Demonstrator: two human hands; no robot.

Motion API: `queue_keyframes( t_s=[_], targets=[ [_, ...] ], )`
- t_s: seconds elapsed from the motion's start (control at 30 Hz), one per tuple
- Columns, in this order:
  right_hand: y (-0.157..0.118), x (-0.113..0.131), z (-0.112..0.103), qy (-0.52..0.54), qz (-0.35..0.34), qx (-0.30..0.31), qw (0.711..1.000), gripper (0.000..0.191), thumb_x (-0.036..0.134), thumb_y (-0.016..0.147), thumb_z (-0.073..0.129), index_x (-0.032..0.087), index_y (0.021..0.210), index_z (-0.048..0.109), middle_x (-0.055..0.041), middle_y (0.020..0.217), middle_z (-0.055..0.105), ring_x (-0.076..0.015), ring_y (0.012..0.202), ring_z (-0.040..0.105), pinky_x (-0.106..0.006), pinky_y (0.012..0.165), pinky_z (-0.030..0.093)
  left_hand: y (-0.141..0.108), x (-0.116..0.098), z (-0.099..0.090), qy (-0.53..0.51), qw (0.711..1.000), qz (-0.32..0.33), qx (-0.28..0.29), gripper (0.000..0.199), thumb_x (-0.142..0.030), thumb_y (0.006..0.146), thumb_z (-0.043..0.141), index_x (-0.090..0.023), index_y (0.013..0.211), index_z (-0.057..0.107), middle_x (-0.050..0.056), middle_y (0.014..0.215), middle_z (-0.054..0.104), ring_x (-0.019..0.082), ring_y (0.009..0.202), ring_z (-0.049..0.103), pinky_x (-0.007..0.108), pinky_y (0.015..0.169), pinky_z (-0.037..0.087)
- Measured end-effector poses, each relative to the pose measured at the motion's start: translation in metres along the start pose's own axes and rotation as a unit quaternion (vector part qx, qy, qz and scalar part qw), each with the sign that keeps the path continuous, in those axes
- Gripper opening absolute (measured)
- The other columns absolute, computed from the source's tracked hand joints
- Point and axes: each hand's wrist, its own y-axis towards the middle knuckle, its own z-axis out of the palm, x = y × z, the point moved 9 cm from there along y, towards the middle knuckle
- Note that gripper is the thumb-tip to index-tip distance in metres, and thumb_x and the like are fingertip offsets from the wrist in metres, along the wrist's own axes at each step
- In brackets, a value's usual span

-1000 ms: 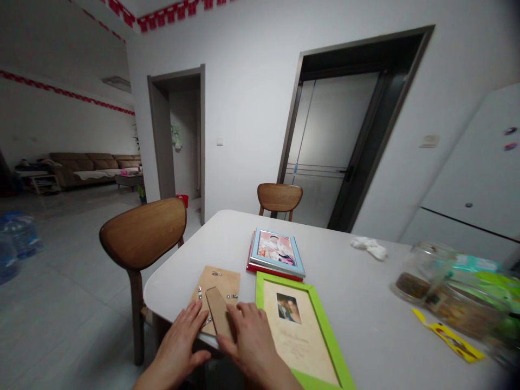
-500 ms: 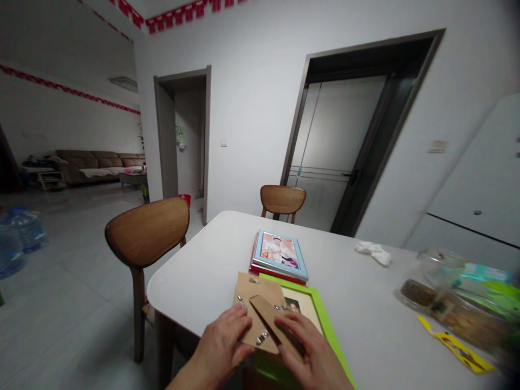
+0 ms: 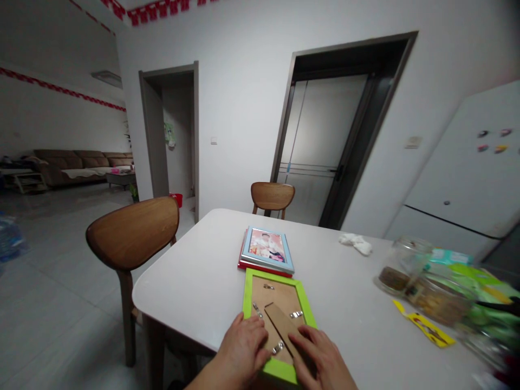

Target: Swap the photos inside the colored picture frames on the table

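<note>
Right grip (image 3: 319,352) half-open — touching strut (image 3: 283,324), seemingly.

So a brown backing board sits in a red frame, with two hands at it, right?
Not red: the head view shows a lime-green frame. The brown backing board does sit in it, with the left hand and right hand at it.

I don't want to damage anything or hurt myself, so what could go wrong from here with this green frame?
The green frame lies close to the near edge of the table, so a pull toward you might tip it off. Your left hand is beside the metal clips, which could scratch a finger. Your right hand is at the stand leg; pressing hard might strain it.
</note>
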Motion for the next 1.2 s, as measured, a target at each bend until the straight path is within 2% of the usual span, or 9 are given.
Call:
queue_keyframes(
  t_s=[0.23,0.37,0.5,0.63,0.73,0.8,0.9,1.0,1.2],
  targets=[
    [0.006,0.026,0.000,-0.039,-0.032,0.011,0.999,0.028,0.030,0.077,0.043,0.024,0.099,0.058,-0.0089,0.106,0.054,-0.0212,0.097,0.049,-0.037,0.082,0.040,-0.017,0.012,0.002,-0.031,0.999,-0.016,0.029,0.047,-0.037,0.067,0.063,-0.019,0.108,0.048,0.010,0.126,0.043,0.025,0.118,0.033,0.047,0.098,0.020],
    [0.011,0.054,0.005,-0.038,-0.086,0.056,0.994,0.028,0.033,0.079,0.040,0.030,0.102,0.056,-0.0051,0.114,0.051,-0.0216,0.104,0.044,-0.039,0.086,0.036,-0.020,0.015,0.005,-0.035,0.998,-0.009,0.047,0.049,-0.038,0.064,0.066,-0.017,0.105,0.049,0.012,0.127,0.041,0.024,0.120,0.031,0.047,0.098,0.020],
    [0.007,0.062,0.010,-0.034,-0.109,0.096,0.989,0.028,0.037,0.080,0.039,0.031,0.101,0.056,-0.0037,0.116,0.050,-0.0215,0.108,0.041,-0.039,0.089,0.032,-0.021,0.021,0.004,-0.040,0.999,-0.001,0.032,0.046,-0.037,0.063,0.068,-0.018,0.101,0.051,0.010,0.127,0.042,0.023,0.120,0.031,0.043,0.099,0.021],
    [-0.002,0.058,0.011,-0.037,-0.129,0.112,0.985,0.033,0.041,0.079,0.039,0.032,0.109,0.052,-0.0035,0.123,0.046,-0.0223,0.112,0.038,-0.040,0.090,0.032,-0.022,0.023,0.002,-0.043,0.999,0.008,0.014,0.048,-0.038,0.065,0.066,-0.016,0.105,0.050,0.011,0.123,0.047,0.021,0.119,0.033,0.038,0.099,0.024],
    [-0.002,0.053,0.008,-0.028,-0.128,0.098,0.986,0.035,0.042,0.078,0.041,0.033,0.111,0.050,-0.0032,0.122,0.047,-0.0222,0.112,0.039,-0.039,0.090,0.032,-0.023,0.025,0.003,-0.048,0.999,-0.002,0.009,0.041,-0.039,0.065,0.065,-0.018,0.098,0.054,0.009,0.123,0.046,0.021,0.118,0.034,0.037,0.099,0.024],
    [0.006,0.043,0.003,-0.025,-0.097,0.068,0.993,0.037,0.039,0.079,0.040,0.029,0.113,0.050,-0.0051,0.118,0.050,-0.0211,0.108,0.042,-0.037,0.089,0.034,-0.023,0.027,0.003,-0.051,0.999,-0.008,0.004,0.039,-0.038,0.062,0.067,-0.019,0.094,0.055,0.008,0.123,0.047,0.021,0.118,0.035,0.037,0.099,0.024],
    [0.023,0.018,-0.007,-0.060,-0.005,0.017,0.998,0.037,0.033,0.080,0.037,0.021,0.111,0.052,-0.0102,0.110,0.053,-0.0217,0.101,0.046,-0.036,0.083,0.038,-0.022,0.029,0.004,-0.054,0.998,-0.012,0.000,0.042,-0.037,0.059,0.069,-0.019,0.095,0.055,0.007,0.122,0.048,0.021,0.118,0.035,0.038,0.099,0.024],
    [0.035,-0.002,-0.011,-0.111,0.069,0.013,0.991,0.035,0.033,0.080,0.036,0.018,0.103,0.057,-0.0122,0.105,0.053,-0.0230,0.093,0.048,-0.036,0.078,0.039,-0.022,0.029,0.002,-0.056,0.998,-0.014,-0.006,0.046,-0.036,0.059,0.069,-0.018,0.098,0.054,0.008,0.121,0.049,0.021,0.117,0.036,0.037,0.099,0.025],
    [0.040,-0.006,-0.008,-0.105,0.078,0.030,0.991,0.032,0.033,0.081,0.032,0.019,0.081,0.060,-0.0088,0.092,0.053,-0.0188,0.086,0.048,-0.030,0.077,0.036,-0.022,0.029,0.003,-0.054,0.998,-0.024,-0.005,0.043,-0.035,0.060,0.068,-0.018,0.097,0.055,0.009,0.122,0.048,0.023,0.116,0.037,0.037,0.098,0.027]
  ],
)
